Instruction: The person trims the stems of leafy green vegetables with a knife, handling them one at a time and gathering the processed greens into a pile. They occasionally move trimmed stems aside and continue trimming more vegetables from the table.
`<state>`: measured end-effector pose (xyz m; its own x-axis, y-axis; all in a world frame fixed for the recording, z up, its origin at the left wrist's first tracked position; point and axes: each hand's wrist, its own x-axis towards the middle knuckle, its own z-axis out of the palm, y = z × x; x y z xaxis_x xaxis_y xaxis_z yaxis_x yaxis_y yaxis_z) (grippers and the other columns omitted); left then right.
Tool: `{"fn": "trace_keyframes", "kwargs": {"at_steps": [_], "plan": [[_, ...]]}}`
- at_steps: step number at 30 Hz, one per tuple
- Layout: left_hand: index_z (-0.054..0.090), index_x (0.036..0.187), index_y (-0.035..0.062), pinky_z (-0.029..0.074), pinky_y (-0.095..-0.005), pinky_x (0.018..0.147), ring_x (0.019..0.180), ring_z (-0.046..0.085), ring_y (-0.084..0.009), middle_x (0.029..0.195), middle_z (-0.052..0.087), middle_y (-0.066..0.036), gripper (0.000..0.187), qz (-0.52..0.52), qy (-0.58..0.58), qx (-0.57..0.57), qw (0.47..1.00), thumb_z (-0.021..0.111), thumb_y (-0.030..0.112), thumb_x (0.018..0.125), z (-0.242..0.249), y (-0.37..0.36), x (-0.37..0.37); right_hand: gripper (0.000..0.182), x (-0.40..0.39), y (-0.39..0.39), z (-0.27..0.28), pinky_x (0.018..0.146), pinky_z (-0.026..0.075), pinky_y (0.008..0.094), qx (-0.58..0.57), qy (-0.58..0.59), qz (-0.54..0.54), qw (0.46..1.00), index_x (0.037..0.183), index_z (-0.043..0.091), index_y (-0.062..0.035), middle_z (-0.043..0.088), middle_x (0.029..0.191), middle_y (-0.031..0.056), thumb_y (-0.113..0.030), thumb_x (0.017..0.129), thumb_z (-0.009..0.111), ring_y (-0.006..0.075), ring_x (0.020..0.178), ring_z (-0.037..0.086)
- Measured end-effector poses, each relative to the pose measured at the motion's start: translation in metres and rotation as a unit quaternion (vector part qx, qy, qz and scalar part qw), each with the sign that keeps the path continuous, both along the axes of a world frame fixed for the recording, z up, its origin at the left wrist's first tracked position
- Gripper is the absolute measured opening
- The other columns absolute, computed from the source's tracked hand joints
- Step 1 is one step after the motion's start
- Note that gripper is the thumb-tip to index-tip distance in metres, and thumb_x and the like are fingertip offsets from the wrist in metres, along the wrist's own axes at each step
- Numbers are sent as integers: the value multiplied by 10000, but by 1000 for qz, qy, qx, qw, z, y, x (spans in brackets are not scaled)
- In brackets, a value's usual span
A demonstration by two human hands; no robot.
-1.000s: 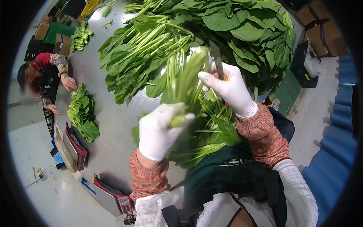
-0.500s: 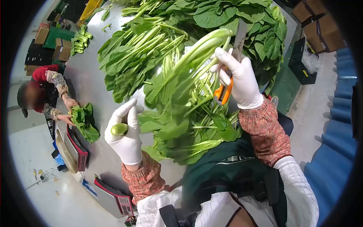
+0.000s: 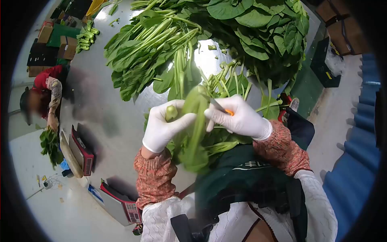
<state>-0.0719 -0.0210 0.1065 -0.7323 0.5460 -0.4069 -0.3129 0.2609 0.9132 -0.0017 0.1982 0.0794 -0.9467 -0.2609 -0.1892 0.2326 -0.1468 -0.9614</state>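
My left hand (image 3: pixel 166 127), in a white glove, is closed round a leafy green whose pale cut stem end (image 3: pixel 171 113) pokes out of the fist. Its thumb reaches a second, motion-blurred leafy green (image 3: pixel 195 131) that hangs between my hands. My right hand (image 3: pixel 238 117), also gloved, is closed on a knife with an orange handle (image 3: pixel 229 112). The blade (image 3: pixel 217 105) points up and left, at the top of the blurred green; whether it touches cannot be made out. Loose greens (image 3: pixel 223 147) lie just below my hands.
Heaps of leafy greens (image 3: pixel 157 44) cover the far side of the metal table (image 3: pixel 113 105). Red-framed scales (image 3: pixel 82 151) stand along the left edge. A co-worker (image 3: pixel 50 86) at the left holds a bunch of greens (image 3: pixel 50 147). A black crate (image 3: pixel 324 64) is at the right.
My hands have come together in front of me. The green held up by my right hand has been lowered between them. The co-worker's greens have moved off the table toward the near left.
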Motion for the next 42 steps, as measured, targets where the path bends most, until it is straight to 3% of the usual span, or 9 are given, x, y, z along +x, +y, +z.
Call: {"fn": "trace_keyframes", "kwargs": {"at_steps": [8, 16, 19, 24, 31, 33, 34, 38, 42], "plan": [[672, 1072, -21, 493, -207, 713, 765, 602, -40, 910, 691, 3, 230, 0, -75, 57, 996, 715, 34, 853, -5, -2, 11, 173, -5, 13, -9, 606, 505, 316, 386, 237, -70, 889, 969, 673, -72, 659, 757, 160, -35, 807, 626, 293, 649, 664], [675, 1049, -28, 470, -204, 662, 725, 575, -45, 861, 674, 8, 223, 28, -113, 59, 991, 732, 44, 846, -23, -9, 18, 175, -9, 25, -58, 558, 439, 239, 232, 4, -71, 970, 1042, 680, -23, 635, 634, 10, -143, 962, 580, 39, 578, 551], [680, 1046, -23, 472, -207, 667, 737, 569, -41, 856, 670, 13, 219, 37, -59, 24, 997, 734, 48, 846, -30, 0, 20, 249, -12, 13, -26, 626, 442, 249, 8, -18, -61, 998, 970, 667, 11, 548, 653, 25, -232, 932, 632, 67, 616, 513], [696, 1007, -4, 428, -186, 626, 694, 543, -29, 797, 644, 44, 163, 75, -50, 6, 996, 705, 104, 885, -26, -1, 16, 279, -18, 12, -12, 544, 404, 261, 102, 53, -44, 992, 1001, 664, 18, 567, 697, 2, -247, 914, 652, 72, 603, 457], [671, 1121, -9, 507, -248, 723, 807, 621, -88, 940, 702, -24, 343, -33, 379, -297, 876, 766, 173, 846, -68, -35, 2, 307, -29, 45, -34, 468, 326, 190, 13, -66, -61, 996, 921, 676, -18, 555, 666, -41, -320, 948, 633, 16, 506, 426], [625, 1213, -19, 518, -283, 761, 861, 622, -121, 1058, 679, -52, 495, 64, 164, -101, 979, 807, 191, 803, -53, -27, -3, 302, -35, 33, -23, 440, 261, 174, 46, -50, -44, 997, 959, 674, -28, 561, 683, -52, -328, 950, 640, -12, 489, 367], [577, 1276, -30, 509, -311, 838, 920, 620, -142, 1123, 663, -68, 602, 45, 120, -82, 988, 831, 177, 771, -26, -13, -6, 330, -39, 25, -22, 612, 444, 236, 100, 11, -41, 994, 887, 670, 14, 635, 746, 11, -310, 943, 644, 59, 698, 553], [561, 1284, -35, 457, -280, 922, 1011, 579, -100, 1121, 661, -77, 580, -4, 73, 44, 996, 795, 149, 786, -21, 19, -7, 358, -51, -23, -23, 559, 437, 232, 213, 194, -67, 955, 889, 681, -7, 647, 706, 15, -361, 935, 656, 68, 590, 520], [543, 1147, 44, 415, -312, 774, 748, 477, -143, 874, 534, -9, 380, 139, -150, 310, 928, 604, 272, 849, -42, -29, -24, 386, -68, -1, -7, 518, 419, 193, 75, 26, -136, 987, 947, 679, -15, 669, 724, 3, -400, 936, 646, 48, 575, 549]]}}
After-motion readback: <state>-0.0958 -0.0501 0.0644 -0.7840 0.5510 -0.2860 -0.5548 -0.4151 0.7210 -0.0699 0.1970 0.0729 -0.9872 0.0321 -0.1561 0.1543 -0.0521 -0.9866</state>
